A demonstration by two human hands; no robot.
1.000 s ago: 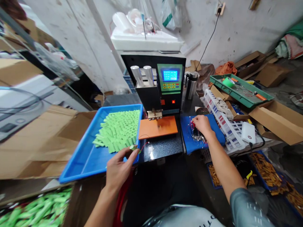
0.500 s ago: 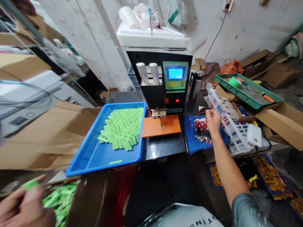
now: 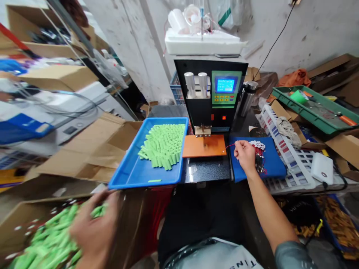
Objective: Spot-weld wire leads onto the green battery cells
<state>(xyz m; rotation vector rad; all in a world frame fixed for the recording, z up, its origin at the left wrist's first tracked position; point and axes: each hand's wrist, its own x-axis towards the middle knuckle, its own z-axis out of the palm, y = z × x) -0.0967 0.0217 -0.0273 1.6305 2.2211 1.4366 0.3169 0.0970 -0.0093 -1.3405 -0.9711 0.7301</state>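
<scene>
My right hand (image 3: 244, 154) is closed in a pinch on a thin red wire (image 3: 230, 145), whose free end points left toward the orange plate (image 3: 204, 146). It is above a blue mat (image 3: 241, 172), beside a bundle of red and black wires with white connectors (image 3: 258, 145). Motion smears my left hand (image 3: 95, 224), which is over a carton of loose green cylindrical cells (image 3: 50, 239). Green shows between its fingers, but whether it grips a cell I cannot tell. A blue tray (image 3: 123, 173) carries many upright green cells (image 3: 164, 144).
A black spot-welding machine (image 3: 193, 112) with a lit screen stands behind the orange plate. To the right are a white plastic basket (image 3: 283, 149), a white power bank (image 3: 322, 168) and a green tray (image 3: 311, 116). A steel flask (image 3: 247, 99) stands beside the machine.
The view has swung left. My right hand has moved left from the wire bundle, drawing a red wire toward the plate. My left hand, earlier with a green cell, is now over the carton.
</scene>
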